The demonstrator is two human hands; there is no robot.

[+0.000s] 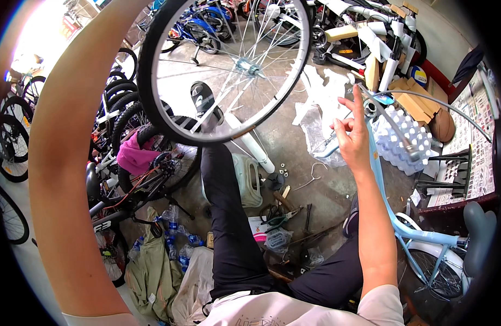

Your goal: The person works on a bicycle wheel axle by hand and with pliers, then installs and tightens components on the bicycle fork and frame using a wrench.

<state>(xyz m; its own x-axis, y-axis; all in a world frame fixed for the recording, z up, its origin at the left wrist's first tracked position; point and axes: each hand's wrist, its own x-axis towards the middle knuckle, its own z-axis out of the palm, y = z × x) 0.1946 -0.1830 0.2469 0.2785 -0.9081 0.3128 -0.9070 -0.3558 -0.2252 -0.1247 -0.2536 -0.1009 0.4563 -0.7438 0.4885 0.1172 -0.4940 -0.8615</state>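
Observation:
A bicycle wheel with a black tyre, pale rim and thin spokes is raised before me at the upper middle. My left arm reaches up along the left side; its hand lies beyond the upper edge, so its grip is hidden. To the right of the wheel, my right hand is lifted, index finger stretched upward and the others partly bent, apart from the tyre. Beside its fingertip runs a blurred grey metal rod; I see no grip on it. A light blue bicycle frame stands just behind that hand.
Pliers and small parts lie on the floor between my legs, near a pale plastic stool. Bicycles with a pink cloth crowd the left. Bundled bottles, a basketball and wrapped bike parts fill the right.

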